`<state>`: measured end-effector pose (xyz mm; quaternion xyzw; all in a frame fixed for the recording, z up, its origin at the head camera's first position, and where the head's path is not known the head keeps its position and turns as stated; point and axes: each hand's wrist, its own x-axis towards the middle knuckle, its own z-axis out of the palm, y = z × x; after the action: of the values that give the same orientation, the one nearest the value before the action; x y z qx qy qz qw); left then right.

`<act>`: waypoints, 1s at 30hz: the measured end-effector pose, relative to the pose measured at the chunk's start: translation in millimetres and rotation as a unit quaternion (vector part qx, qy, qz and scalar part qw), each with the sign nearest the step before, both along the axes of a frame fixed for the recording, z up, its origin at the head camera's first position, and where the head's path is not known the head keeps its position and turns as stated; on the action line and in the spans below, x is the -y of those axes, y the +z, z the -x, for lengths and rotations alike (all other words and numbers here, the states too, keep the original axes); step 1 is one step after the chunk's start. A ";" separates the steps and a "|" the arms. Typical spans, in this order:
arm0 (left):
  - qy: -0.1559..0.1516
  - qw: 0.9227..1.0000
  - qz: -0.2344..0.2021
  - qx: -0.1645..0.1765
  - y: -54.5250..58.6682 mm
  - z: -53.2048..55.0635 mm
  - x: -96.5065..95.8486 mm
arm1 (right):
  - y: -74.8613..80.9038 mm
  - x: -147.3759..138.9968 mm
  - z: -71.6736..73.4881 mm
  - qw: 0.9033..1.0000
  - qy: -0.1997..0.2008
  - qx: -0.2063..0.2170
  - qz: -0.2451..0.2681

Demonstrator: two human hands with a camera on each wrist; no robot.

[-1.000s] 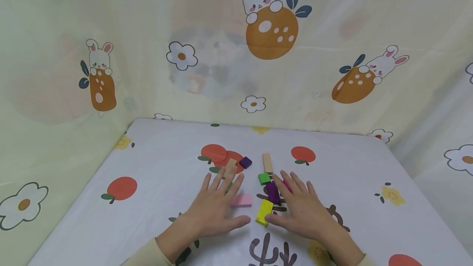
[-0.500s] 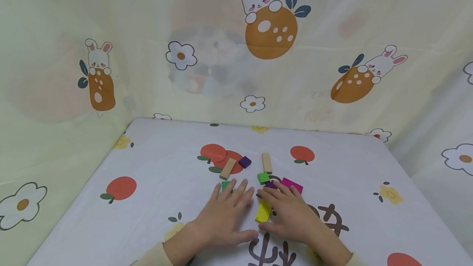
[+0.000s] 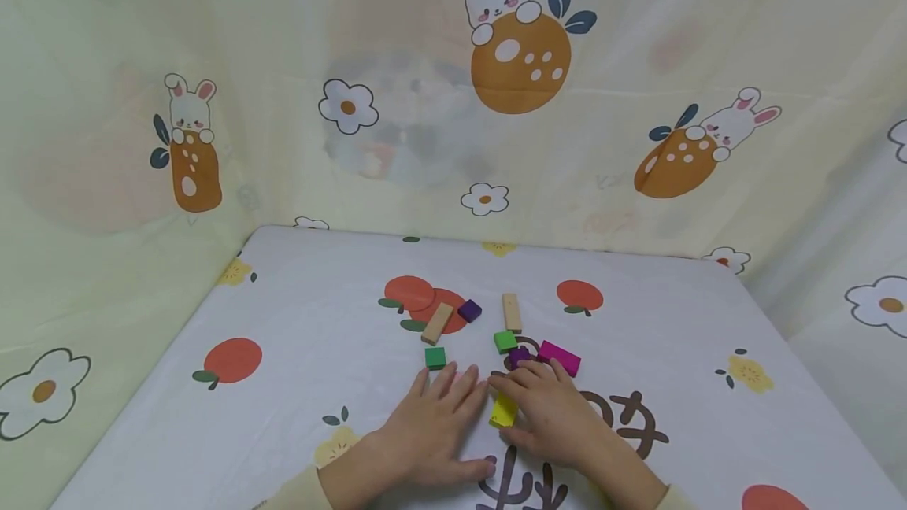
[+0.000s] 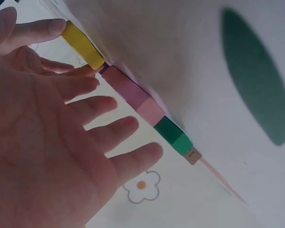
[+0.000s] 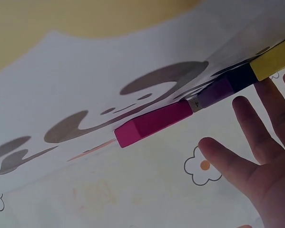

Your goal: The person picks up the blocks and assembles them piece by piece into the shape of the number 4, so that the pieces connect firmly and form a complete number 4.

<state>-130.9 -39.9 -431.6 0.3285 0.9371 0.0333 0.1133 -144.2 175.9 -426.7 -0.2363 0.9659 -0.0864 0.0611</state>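
My right hand pinches the yellow block lengthwise, thumb at its near end and a fingertip at its far end. In the left wrist view the yellow block lies low along the tabletop between that thumb and finger. My left hand has its fingers spread beside the pink block, covering most of it in the head view. A green block lies just beyond the left fingertips. Past the right fingers lie a partly covered purple block and a magenta block.
Farther back are a light green block, a dark purple block and two plain wooden blocks, one on the left and one on the right. A printed white cloth covers the table; patterned curtains hang behind it.
My right hand has moved left onto the yellow block, uncovering the magenta block. My left hand has drawn nearer the body and slightly right, uncovering the green block and left wooden block.
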 end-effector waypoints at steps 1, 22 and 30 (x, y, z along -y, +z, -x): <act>0.000 1.000 0.002 0.003 -0.5 -0.4 -0.1 | 0.3 0.1 -0.4 1.000 0.000 0.000 -0.001; -0.006 1.000 0.012 0.016 -3.9 -1.9 0.6 | 6.5 -3.7 -28.0 0.998 0.064 0.027 0.012; -0.005 1.000 0.012 0.011 -0.9 -1.1 0.4 | 8.5 -4.1 -39.6 0.994 0.096 0.048 0.018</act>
<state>-129.8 -40.2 -432.5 0.3318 0.9344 0.0247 0.1276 -104.6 180.0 -418.2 -0.3246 0.9329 -0.1093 0.1114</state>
